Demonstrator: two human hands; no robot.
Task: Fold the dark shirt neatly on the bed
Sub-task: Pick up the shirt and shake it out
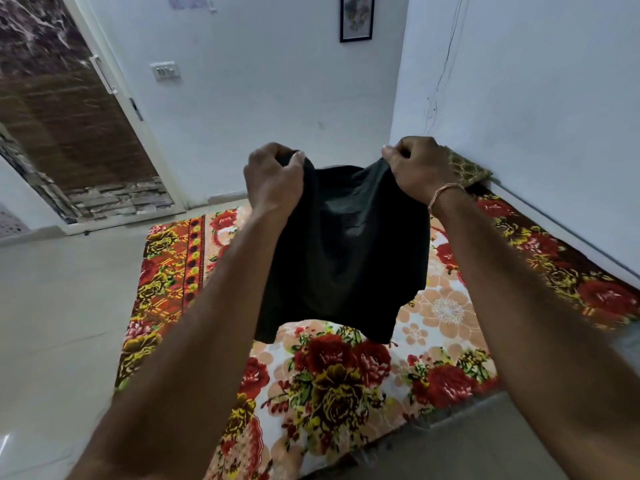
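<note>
— Where's the dark shirt [343,244]?

— Up in the air, hanging over the middle of the bed [446,313], clear of the floral cover. Pinched at its two top corners, sagging between them, lower edge uneven and dangling just above the print.

— State of the hands?

— Apart, one at each top corner. Left hand [273,178] curled round a bunched corner on the left; right hand [419,168] closed in a fist on the right corner, thread band at the wrist. Both forearms stretched out forward and raised, knuckles up, at about the same height.

— Likely trouble from here?

— Probably a crooked lay-down. Cloth bunched inside the left grip, so a crease could get trapped once flattened. Slack in the middle could fold under itself on landing. Uneven hem suggests a twist; lowering without a shake might set it askew. Too far right, and an edge could catch the patterned cushion [467,169] by the wall.
</note>
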